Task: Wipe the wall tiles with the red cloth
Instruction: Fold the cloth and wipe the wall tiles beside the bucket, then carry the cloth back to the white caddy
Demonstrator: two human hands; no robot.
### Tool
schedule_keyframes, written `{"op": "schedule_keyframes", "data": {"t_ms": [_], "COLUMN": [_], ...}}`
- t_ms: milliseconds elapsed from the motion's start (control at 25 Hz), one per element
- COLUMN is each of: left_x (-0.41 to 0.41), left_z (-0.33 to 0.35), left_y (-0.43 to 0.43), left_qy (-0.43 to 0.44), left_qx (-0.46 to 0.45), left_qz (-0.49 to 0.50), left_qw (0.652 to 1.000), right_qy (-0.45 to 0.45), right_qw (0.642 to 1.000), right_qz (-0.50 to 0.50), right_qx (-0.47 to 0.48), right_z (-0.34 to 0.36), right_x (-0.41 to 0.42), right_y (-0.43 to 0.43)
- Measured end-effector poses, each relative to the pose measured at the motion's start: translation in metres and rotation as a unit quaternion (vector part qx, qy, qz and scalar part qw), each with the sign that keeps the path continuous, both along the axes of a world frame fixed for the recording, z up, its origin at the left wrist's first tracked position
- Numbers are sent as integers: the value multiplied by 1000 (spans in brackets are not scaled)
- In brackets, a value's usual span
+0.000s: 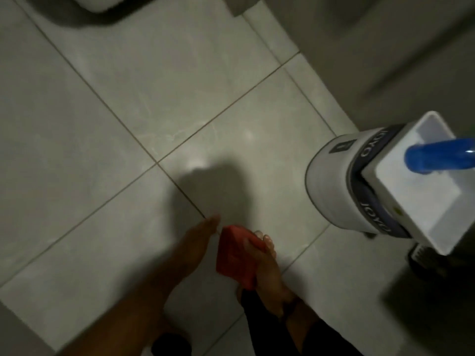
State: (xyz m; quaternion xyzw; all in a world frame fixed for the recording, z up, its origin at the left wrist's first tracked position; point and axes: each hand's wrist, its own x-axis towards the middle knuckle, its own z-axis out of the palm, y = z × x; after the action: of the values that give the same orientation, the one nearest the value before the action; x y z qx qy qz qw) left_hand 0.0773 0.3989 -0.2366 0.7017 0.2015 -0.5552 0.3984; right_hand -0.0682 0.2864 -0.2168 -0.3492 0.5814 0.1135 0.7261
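Note:
The red cloth [234, 255], folded into a thick pad, sits low in the middle of the head view above the grey floor tiles. My right hand [264, 268] grips its right side, fingertips curled over the top edge. My left hand [198, 242] is flat with fingers straight, just left of the cloth; whether it touches the cloth is unclear. The wall tiles [411, 47] fill the upper right corner, well away from both hands. The picture is blurred.
A white mop bucket [334, 181] with a dark band and a square wringer tray stands at the right, a blue handle [437, 156] rising from it. A white fixture base [102, 3] shows at the top left. Large grey floor tiles [128, 86] cover the rest.

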Motion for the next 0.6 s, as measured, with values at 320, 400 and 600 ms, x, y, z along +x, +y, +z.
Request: {"op": "schedule_keyframes", "data": {"t_ms": [320,400,600], "left_x": [-38,-47,-66], "left_z": [208,215,187], "left_y": [-191,-255,-400], "left_qy": [-48,-83,-214], "left_qx": [-171,-157,-142], "left_qz": [-214,-274,-404], "left_qw": [961,945,878], "right_qy": [-74,-94,47], "right_qw": [973,964,936], "right_qz": [-216,-244,-297], "right_qx": [-17,-41,-183], "right_z": [189,198,137], "right_x": [-47,-57,-87], "right_y": [-177,-226,-347]}}
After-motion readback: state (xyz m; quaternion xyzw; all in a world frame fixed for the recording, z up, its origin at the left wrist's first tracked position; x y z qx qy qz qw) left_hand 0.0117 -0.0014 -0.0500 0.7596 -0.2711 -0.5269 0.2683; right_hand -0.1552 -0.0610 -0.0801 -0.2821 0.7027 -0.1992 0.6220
